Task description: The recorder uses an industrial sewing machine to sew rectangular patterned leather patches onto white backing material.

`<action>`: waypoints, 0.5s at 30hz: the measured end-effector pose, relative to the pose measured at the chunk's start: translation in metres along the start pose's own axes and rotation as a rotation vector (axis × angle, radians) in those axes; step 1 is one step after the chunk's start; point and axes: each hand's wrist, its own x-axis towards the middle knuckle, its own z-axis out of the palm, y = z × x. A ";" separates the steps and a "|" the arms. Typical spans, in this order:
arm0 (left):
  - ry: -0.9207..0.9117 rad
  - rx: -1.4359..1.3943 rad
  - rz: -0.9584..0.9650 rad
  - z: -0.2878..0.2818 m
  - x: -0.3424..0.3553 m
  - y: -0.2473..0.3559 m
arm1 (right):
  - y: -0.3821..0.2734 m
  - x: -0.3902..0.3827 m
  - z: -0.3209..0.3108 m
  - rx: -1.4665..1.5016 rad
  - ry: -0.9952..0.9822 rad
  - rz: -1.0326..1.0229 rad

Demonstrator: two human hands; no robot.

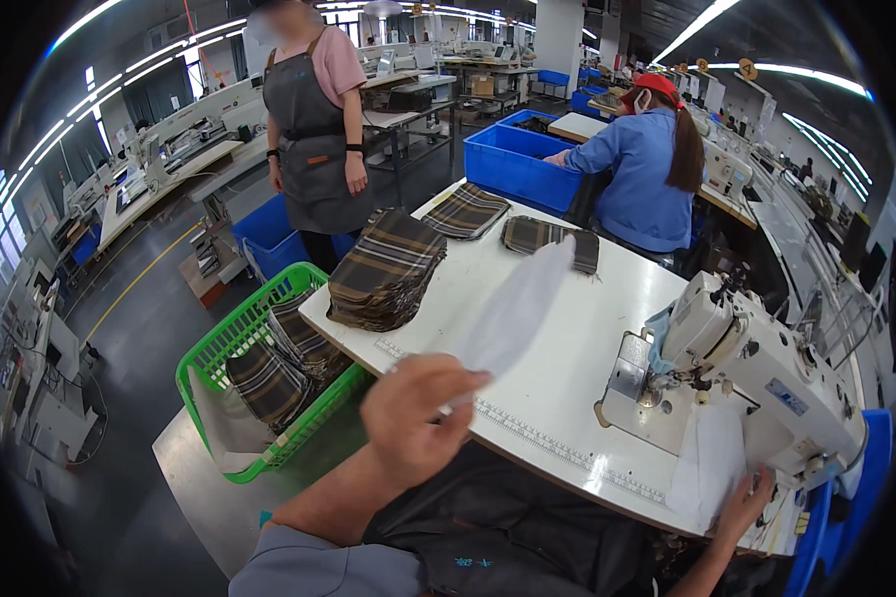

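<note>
At a blue-labelled sewing machine [757, 348], left hand [416, 413] clamped on white sheet [513, 313], right hand's [745, 505] grip unclear.

We're seeing plain white sheet [516, 310], we're spotting brown-and-grey plaid stack [383, 274], bright green basket [314, 419], blue bin [518, 171]

The left forearm [343, 499] is slanted up and inward from the lower edge, its hand [418, 410] raised with the fingers curled into a pinch. The right hand [745, 503] is held lower and farther out, its fingers bent and pointed forward, its forearm [705, 571] partly cut off.
</note>
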 end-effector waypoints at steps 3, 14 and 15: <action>-0.291 0.097 0.182 0.036 -0.012 0.014 | -0.032 -0.007 -0.013 -0.263 0.070 -0.245; -0.663 -0.124 0.075 0.104 -0.104 0.036 | -0.228 -0.064 0.006 0.290 -0.749 -0.455; -0.688 -0.122 0.117 0.102 -0.104 0.036 | -0.233 -0.062 0.017 0.301 -0.754 -0.467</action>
